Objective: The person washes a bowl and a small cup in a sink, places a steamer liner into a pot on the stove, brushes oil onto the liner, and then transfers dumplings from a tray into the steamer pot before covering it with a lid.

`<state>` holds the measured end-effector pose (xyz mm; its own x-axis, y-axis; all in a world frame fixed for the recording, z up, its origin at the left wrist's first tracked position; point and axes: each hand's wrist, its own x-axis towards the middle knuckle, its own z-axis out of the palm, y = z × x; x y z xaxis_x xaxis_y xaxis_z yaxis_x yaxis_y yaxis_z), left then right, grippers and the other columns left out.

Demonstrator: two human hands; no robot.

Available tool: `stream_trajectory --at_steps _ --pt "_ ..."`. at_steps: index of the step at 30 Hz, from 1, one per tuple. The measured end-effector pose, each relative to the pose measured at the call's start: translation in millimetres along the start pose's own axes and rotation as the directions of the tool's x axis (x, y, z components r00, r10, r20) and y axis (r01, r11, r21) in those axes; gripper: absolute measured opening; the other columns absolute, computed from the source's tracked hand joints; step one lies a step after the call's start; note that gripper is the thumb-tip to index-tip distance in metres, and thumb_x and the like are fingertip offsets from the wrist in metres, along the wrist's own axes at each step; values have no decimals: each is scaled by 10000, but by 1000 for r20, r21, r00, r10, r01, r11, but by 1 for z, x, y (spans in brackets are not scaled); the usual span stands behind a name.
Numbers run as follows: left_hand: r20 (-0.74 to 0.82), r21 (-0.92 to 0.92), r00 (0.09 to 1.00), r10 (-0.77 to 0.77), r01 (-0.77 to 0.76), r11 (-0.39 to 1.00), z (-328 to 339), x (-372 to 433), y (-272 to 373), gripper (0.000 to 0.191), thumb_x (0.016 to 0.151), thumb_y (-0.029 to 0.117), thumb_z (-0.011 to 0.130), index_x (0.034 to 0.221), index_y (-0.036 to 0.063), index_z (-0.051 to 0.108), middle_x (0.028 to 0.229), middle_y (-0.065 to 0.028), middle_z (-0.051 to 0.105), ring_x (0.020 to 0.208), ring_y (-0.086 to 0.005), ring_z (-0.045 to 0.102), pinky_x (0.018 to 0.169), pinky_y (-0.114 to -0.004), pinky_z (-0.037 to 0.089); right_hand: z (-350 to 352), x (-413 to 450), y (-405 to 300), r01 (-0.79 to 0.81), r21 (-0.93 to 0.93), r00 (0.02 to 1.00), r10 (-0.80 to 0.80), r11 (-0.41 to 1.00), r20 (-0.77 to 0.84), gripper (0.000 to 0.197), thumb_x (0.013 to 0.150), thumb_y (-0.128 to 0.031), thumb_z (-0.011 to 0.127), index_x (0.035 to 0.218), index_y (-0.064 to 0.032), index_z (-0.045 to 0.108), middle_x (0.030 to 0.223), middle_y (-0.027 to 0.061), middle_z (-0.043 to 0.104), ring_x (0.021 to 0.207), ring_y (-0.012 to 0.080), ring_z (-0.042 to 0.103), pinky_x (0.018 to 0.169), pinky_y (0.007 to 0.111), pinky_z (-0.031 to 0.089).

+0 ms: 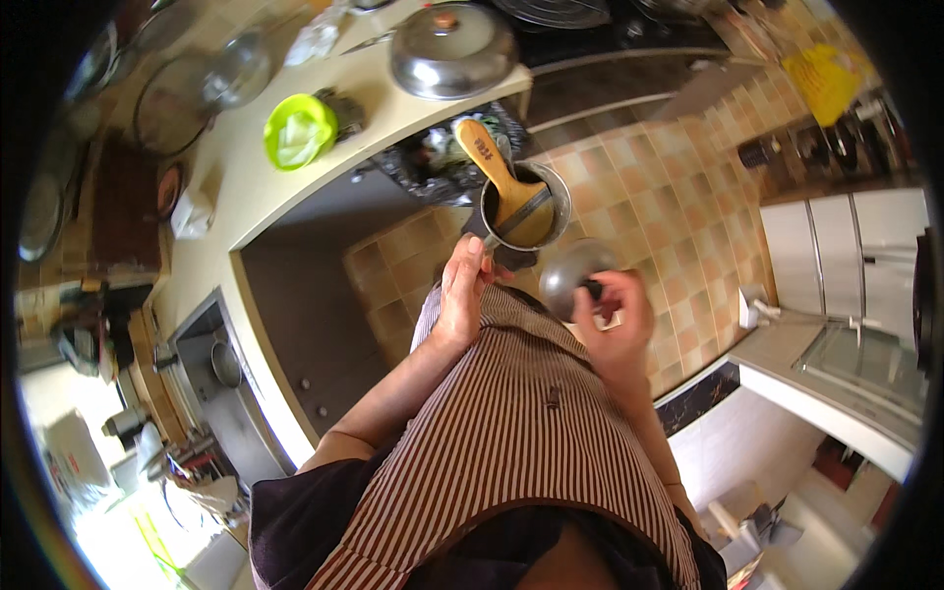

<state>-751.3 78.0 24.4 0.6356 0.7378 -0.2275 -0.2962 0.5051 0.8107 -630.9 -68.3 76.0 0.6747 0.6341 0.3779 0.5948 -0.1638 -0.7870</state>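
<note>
In front of my apron, my left hand (466,284) grips the handle of a small metal saucepan (566,203) over the tiled floor. A wooden paddle (509,179) stands tilted in the saucepan, its rounded, marked handle sticking out past the rim. Across its broad end lies a dark, narrow metal strip (527,212); whether it belongs to the paddle is unclear. My right hand (618,313), slightly blurred, pinches the black knob of a round metal lid (571,274). The lid is held apart from the saucepan, below it and to the right.
A covered metal pan (453,55) and a lime-green container (276,133) sit on the pale counter (243,199). Beneath its edge hangs a black rubbish bag (413,173). The stove (627,33) is at the top, a sink (232,402) at left, and white cabinets (841,243) at right.
</note>
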Motion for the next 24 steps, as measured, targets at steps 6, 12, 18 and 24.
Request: stream_trajectory --at_steps 6,12,18,24 --pt "110 149 989 -100 83 985 69 48 -27 296 1000 327 465 787 123 448 745 60 357 711 -58 331 641 -217 276 -7 26 30 72 -73 991 -63 995 115 296 738 -104 759 959 -61 566 831 105 605 666 282 614 548 373 510" --pt "76 292 996 -53 28 956 123 117 -46 390 1011 389 434 925 38 581 843 9 530 784 -65 467 703 -227 398 -29 83 79 93 -56 985 -84 994 154 265 753 -64 744 971 -44 594 819 99 637 672 256 645 562 339 518" --pt "19 388 1000 -6 -2 922 181 213 -68 431 1022 311 451 648 98 418 646 83 352 614 -37 284 523 -235 241 -70 176 134 97 74 943 -115 993 313 249 798 -23 687 1037 -24 617 836 129 667 686 262 664 587 337 529" --pt "258 479 964 70 -191 857 232 299 -62 392 995 165 502 670 -3 361 630 13 328 597 -81 297 532 -279 266 -153 346 164 -137 -66 985 143 988 94 403 837 -87 699 1208 -13 562 624 33 567 512 79 521 483 227 417"
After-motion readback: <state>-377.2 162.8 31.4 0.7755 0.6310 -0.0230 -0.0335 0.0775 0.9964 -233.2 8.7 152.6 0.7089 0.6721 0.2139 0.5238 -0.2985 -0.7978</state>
